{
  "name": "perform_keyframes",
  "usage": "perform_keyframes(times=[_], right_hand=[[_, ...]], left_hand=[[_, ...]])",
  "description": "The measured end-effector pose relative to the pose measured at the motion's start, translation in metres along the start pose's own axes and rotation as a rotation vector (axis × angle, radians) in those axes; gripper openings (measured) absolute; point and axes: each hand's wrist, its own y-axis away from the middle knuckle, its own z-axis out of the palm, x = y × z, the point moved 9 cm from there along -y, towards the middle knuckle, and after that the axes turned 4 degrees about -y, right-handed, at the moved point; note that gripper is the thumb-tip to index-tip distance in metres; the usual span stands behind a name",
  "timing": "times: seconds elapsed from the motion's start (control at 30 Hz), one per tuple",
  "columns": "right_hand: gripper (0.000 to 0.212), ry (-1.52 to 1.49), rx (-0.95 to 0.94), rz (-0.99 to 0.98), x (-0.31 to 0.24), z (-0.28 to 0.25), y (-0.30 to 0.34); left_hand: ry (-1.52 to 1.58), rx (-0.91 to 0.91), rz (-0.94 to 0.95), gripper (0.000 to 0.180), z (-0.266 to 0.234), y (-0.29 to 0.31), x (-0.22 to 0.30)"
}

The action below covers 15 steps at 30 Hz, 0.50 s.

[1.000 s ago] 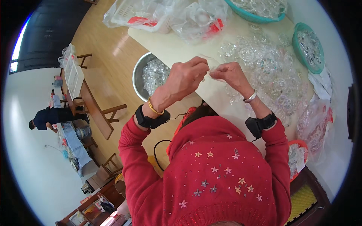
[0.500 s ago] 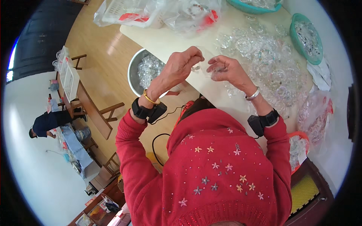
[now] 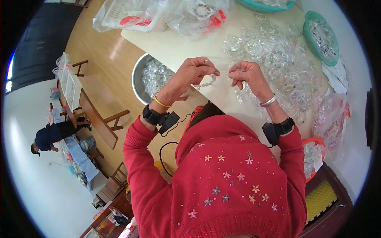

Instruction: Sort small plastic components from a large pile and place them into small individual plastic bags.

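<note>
My left hand (image 3: pixel 193 76) is closed at the table's front edge, thumb and fingers pinched together. From it hangs a pale beaded bracelet (image 3: pixel 206 84), part of its loop hidden by the hand. A short gap to the right, my right hand (image 3: pixel 248 77) is curled with its fingertips together; whether it pinches anything is too unclear to tell. Beside and beyond it spreads a pile of clear-bagged bracelets (image 3: pixel 283 67). Below my left wrist stands a metal basin (image 3: pixel 137 81) holding more clear packets.
Teal baskets (image 3: pixel 320 55) of beaded pieces stand along the far right of the cream table (image 3: pixel 178 49). A white basket (image 3: pixel 158 24) and plastic bags (image 3: pixel 194 18) lie at its far left. At right is a red basket (image 3: pixel 322 146). Another person (image 3: pixel 47 137) stands far left.
My hands have moved slightly apart, and the fingers of my right hand have curled in. The bracelet's loop now shows below my left fingers. The person at far left has shifted a little.
</note>
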Motion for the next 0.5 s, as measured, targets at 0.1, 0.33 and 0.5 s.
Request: perform_keyframes(times=[0.1, 0.33, 0.5], right_hand=[[0.011, 0.062, -0.030, -0.018, -0.008, -0.010, 0.014], [0.019, 0.188, 0.192, -0.148, 0.015, -0.062, 0.036], [0.023, 0.221, 0.471, -0.416, 0.016, -0.091, 0.109]], left_hand=[[-0.066, 0.000, 0.069, 0.014, 0.018, -0.001, 0.022], [-0.210, -0.073, 0.049, 0.015, 0.056, -0.044, 0.015], [-0.469, -0.421, 0.063, 0.030, 0.140, -0.052, 0.035]])
